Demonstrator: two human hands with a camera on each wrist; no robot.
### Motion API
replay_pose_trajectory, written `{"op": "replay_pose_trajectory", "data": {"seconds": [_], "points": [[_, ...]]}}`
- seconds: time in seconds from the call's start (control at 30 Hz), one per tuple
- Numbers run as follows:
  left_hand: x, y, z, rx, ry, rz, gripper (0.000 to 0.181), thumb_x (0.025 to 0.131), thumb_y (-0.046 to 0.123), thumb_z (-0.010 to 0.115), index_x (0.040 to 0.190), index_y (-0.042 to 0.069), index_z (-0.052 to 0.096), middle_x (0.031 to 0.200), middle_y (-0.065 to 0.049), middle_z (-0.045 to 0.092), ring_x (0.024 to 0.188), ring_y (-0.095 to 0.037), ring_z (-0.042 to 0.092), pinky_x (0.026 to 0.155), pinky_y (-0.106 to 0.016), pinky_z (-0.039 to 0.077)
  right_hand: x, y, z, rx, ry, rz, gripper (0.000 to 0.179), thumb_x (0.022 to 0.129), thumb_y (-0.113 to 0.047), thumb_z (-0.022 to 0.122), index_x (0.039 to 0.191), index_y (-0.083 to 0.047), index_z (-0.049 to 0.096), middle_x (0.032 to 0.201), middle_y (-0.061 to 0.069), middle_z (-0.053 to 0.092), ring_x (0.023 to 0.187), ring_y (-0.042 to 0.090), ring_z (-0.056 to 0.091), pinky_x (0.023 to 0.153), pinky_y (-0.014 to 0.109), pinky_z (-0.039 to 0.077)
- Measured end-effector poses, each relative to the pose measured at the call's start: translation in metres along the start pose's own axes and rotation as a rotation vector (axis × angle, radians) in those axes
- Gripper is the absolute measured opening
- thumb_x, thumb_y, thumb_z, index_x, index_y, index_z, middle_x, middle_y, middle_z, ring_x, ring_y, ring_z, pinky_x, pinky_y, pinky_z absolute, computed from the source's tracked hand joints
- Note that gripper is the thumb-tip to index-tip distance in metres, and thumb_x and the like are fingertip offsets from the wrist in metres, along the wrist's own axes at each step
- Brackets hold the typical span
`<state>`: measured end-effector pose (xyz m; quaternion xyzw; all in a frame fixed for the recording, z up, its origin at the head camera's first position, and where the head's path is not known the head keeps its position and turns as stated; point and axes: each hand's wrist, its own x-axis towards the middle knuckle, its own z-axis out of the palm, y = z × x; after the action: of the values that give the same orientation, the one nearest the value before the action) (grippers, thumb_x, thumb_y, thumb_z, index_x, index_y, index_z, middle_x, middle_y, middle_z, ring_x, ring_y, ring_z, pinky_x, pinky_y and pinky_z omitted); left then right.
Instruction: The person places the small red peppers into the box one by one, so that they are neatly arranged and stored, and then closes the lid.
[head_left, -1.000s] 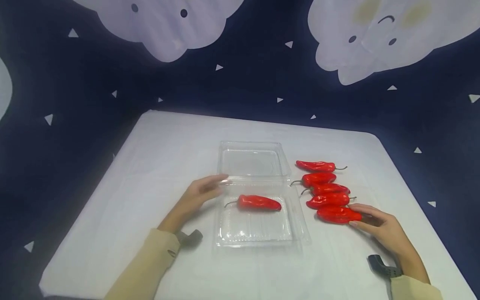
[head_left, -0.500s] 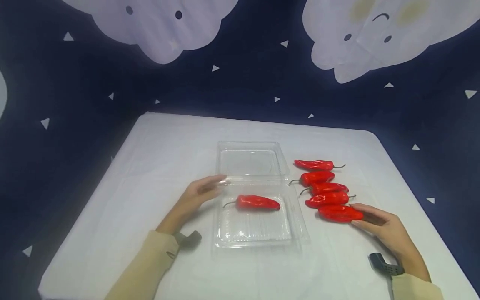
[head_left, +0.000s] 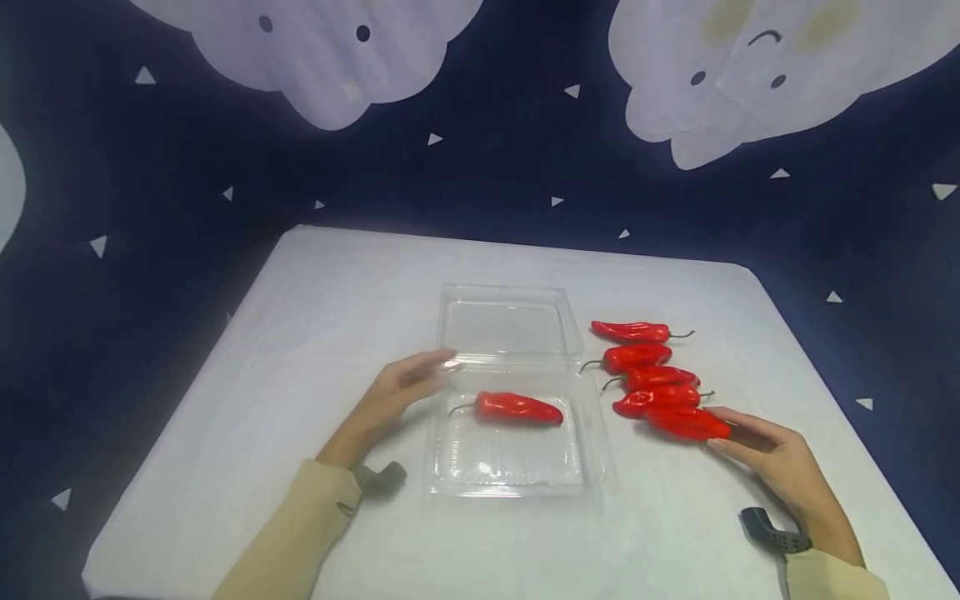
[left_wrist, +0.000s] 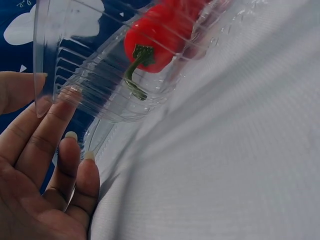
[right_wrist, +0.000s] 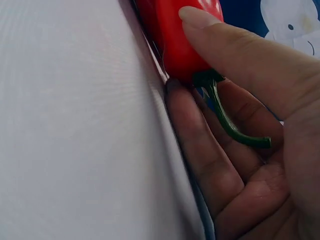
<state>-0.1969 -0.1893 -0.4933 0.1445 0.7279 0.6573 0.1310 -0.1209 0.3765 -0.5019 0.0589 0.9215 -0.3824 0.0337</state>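
A clear plastic clamshell box (head_left: pixel 517 493) lies unfolded on the table, one red pepper (head_left: pixel 519 407) in its near half. My left hand (head_left: pixel 397 394) pinches the box's left rim near the hinge; in the left wrist view the thumb (left_wrist: pixel 20 91) is on one side of the rim and fingers on the other. To the right of the box, my right hand (head_left: pixel 780 458) grips another red pepper (head_left: pixel 686 422) by its stem end. The right wrist view shows the thumb pressed on this pepper (right_wrist: pixel 182 47), its green stem curving into the palm.
Several more red peppers (head_left: pixel 657 399) lie in a column right of the box, just beyond the gripped one. The white-covered table (head_left: pixel 360 292) ends at a dark blue backdrop (head_left: pixel 480 183) with cloud shapes.
The pepper in my right hand has shifted slightly right and tilted, its tip now over the neighbouring pepper. My left hand stays at the box's rim.
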Motion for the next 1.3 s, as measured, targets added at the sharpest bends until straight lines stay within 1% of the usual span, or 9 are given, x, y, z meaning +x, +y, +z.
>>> {"op": "replay_pose_trajectory", "data": {"seconds": [0.2,0.33,0.47,0.57,0.77,0.87,1.0,1.17,1.3], "points": [[-0.001,0.001,0.001,-0.026,-0.01,0.001,0.043,0.101,0.017,0.066,0.143,0.024,0.06,0.142,0.004,0.061,0.129,-0.023,0.058,0.117,-0.054,0.033,0.001,-0.003,0.0,-0.021,-0.006,0.04,0.072,0.083,-0.047,0.083,0.143,-0.015,0.061,0.129,-0.017,0.065,0.102,-0.023,0.049,0.079,0.014,0.053],[-0.001,-0.001,0.001,-0.029,-0.009,0.0,0.043,0.1,0.018,0.066,0.142,0.025,0.06,0.141,0.004,0.061,0.129,-0.023,0.058,0.116,-0.054,0.034,0.001,-0.007,-0.001,-0.022,0.001,0.065,0.073,0.083,-0.047,0.084,0.144,-0.014,0.06,0.129,-0.015,0.066,0.1,-0.022,0.05,0.091,0.044,0.058],[0.0,-0.003,0.001,-0.02,-0.009,-0.001,0.043,0.1,0.021,0.067,0.142,0.026,0.06,0.141,0.005,0.061,0.128,-0.022,0.058,0.116,-0.053,0.035,-0.001,-0.01,-0.001,-0.001,0.02,0.061,0.072,0.082,-0.045,0.085,0.142,-0.013,0.061,0.124,-0.018,0.066,0.097,-0.021,0.053,0.084,0.033,0.058],[0.0,-0.004,0.001,-0.024,-0.019,0.006,0.044,0.099,0.021,0.068,0.142,0.026,0.06,0.141,0.005,0.062,0.128,-0.022,0.058,0.116,-0.053,0.035,-0.003,-0.013,-0.002,0.007,0.042,0.06,0.069,0.083,-0.043,0.085,0.142,-0.015,0.062,0.119,-0.017,0.069,0.097,-0.017,0.057,0.073,0.017,0.048],[0.0,-0.002,0.001,-0.021,-0.022,0.021,0.044,0.1,0.018,0.066,0.143,0.023,0.059,0.142,0.002,0.061,0.127,-0.024,0.059,0.115,-0.053,0.036,-0.003,-0.026,-0.007,0.029,0.08,0.09,0.068,0.082,-0.046,0.085,0.141,-0.02,0.064,0.111,-0.014,0.073,0.096,-0.014,0.058,0.085,0.043,0.046],[-0.001,-0.001,0.001,-0.012,-0.018,0.027,0.043,0.101,0.018,0.065,0.143,0.023,0.059,0.143,0.002,0.06,0.128,-0.024,0.059,0.115,-0.053,0.036,-0.001,-0.031,-0.01,0.023,0.092,0.058,0.066,0.083,-0.044,0.084,0.139,-0.016,0.065,0.113,-0.018,0.07,0.094,-0.014,0.061,0.088,0.034,0.053],[-0.001,-0.002,0.0,-0.026,-0.023,0.029,0.044,0.1,0.018,0.066,0.143,0.024,0.059,0.141,0.002,0.062,0.127,-0.024,0.06,0.115,-0.053,0.036,-0.001,-0.037,-0.014,0.033,0.084,0.005,0.064,0.083,-0.038,0.086,0.138,-0.011,0.065,0.114,-0.023,0.067,0.092,-0.01,0.064,0.073,0.011,0.052],[0.001,-0.002,0.0,-0.018,-0.019,0.035,0.044,0.1,0.02,0.067,0.143,0.024,0.059,0.139,0.002,0.063,0.124,-0.024,0.062,0.115,-0.052,0.037,0.0,-0.054,-0.018,0.031,0.071,-0.058,0.062,0.084,-0.034,0.086,0.138,-0.011,0.066,0.115,-0.025,0.065,0.093,-0.009,0.065,0.073,0.012,0.053],[0.001,-0.002,-0.001,-0.005,-0.011,0.038,0.044,0.1,0.02,0.067,0.143,0.023,0.059,0.141,0.002,0.062,0.124,-0.023,0.062,0.114,-0.053,0.037,0.0,-0.075,-0.017,0.025,0.08,-0.109,0.057,0.085,-0.032,0.085,0.135,-0.011,0.068,0.118,-0.018,0.069,0.094,-0.007,0.065,0.074,0.012,0.053]]}}
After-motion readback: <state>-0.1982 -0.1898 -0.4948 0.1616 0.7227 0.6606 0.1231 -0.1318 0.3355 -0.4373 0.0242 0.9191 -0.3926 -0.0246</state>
